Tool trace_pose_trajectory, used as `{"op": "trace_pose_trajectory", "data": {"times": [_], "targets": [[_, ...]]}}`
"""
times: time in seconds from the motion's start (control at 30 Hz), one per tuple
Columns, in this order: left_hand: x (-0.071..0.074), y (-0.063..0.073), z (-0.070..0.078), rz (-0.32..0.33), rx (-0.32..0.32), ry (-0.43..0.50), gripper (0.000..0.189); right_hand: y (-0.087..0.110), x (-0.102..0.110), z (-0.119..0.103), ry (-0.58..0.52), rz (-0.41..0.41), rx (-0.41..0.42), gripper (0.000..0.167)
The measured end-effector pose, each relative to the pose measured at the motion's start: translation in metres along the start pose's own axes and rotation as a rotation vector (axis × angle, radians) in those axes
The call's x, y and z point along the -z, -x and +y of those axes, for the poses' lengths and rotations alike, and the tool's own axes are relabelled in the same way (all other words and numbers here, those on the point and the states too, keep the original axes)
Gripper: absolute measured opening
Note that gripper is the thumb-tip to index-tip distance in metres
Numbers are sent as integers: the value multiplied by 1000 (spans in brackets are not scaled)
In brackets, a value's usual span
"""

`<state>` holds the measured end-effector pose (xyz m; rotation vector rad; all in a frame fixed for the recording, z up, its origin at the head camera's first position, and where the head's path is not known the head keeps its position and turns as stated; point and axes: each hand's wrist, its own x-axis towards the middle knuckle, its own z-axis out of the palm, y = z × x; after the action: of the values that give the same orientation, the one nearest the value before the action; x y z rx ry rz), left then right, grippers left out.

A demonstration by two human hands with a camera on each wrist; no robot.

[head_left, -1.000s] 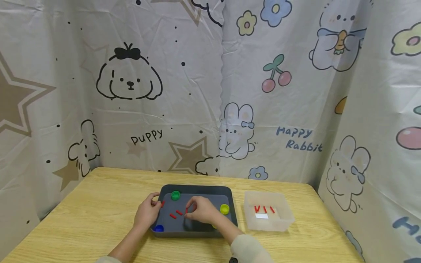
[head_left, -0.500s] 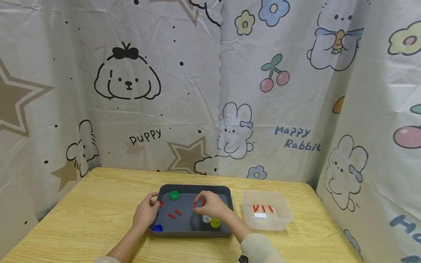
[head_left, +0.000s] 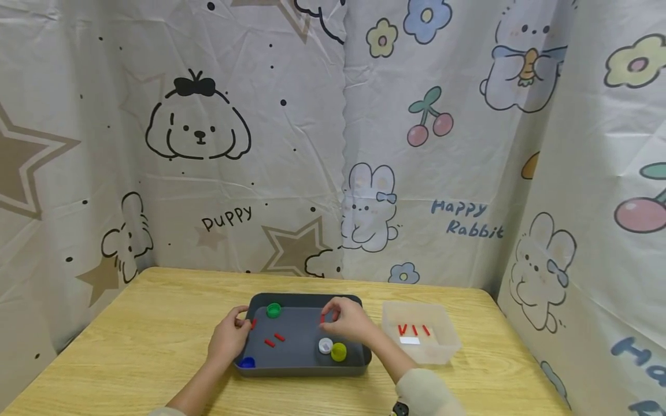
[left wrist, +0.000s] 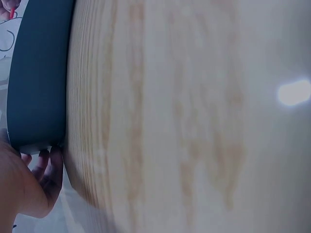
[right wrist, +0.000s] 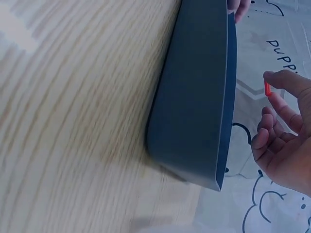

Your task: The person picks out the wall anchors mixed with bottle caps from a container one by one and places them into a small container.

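Observation:
Over the right part of the dark grey tray [head_left: 299, 371], my right hand [head_left: 347, 321] pinches a short red stick [right wrist: 267, 88] upright between thumb and index finger, its other fingers curled loosely. My left hand [head_left: 229, 338] grips the left side of the tray, fingers wrapped at its outer wall [left wrist: 36, 77]. One red stick [head_left: 253, 325] sits right by the left fingertips. Two more, a nearer red stick [head_left: 269, 343] and a farther red stick [head_left: 279, 337], lie on the tray floor. A white cap [head_left: 325, 346] and a yellow cap [head_left: 339, 352] are below the right hand.
In the tray's corners are a green cap [head_left: 273, 310] and a blue cap [head_left: 247, 362]. Right of the tray stands a translucent box [head_left: 442, 349] with several red sticks and a white label. A printed curtain [head_left: 291, 144] hangs behind the wooden table [head_left: 171, 312].
My right hand has lifted the red stick from the tray's middle and carried it right, uncovering the white cap and the nearer yellow cap. My left hand keeps its place on the tray.

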<state>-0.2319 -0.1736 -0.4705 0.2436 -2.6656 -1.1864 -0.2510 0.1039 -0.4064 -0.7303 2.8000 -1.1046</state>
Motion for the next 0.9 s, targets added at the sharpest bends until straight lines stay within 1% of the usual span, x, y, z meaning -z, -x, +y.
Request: {"op": "trace_pose_trajectory", "data": {"times": [0.07,0.27,0.53,0.73,0.9], "targets": [[0,0,-1,-1,8,-3,40,1,3,0,-13,-2,-2,23],[0,-1,-1,-6,1,2,41,6,14,5,-39,-6,-22,23],[0,0,0,-10,-2,4,40,13,24,18,-19,31,-55,22],[1,2,1,-13,2,14,41,18,32,22,-31,48,-59,22],[2,2,1,-12,2,15,40,23,40,26,-23,73,-80,22]]}}
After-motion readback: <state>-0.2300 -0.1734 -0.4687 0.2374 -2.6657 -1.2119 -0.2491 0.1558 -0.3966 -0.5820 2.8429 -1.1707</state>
